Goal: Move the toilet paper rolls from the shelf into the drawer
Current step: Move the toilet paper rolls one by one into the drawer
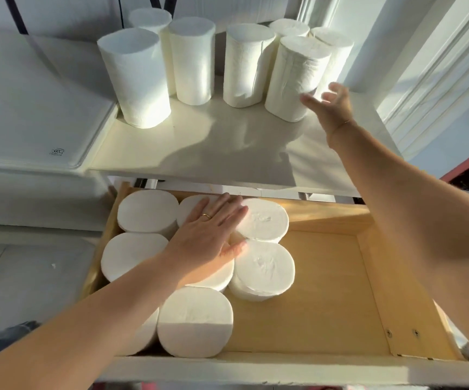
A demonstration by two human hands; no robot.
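We see the open wooden drawer (340, 280) packed with upright toilet paper rolls (195, 319) across its left half, while its right half is bare floor with room to reach straight down. On the white shelf (199, 147) above, the front strip lies free, and seven standing rolls (134, 77) crowd the back. A gap between the second and third front rolls leaves room for fingers.

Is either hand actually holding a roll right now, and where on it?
Neither. The right hand is open beside the nearest shelf roll, no grip closed. The left hand lies flat on the drawer rolls.
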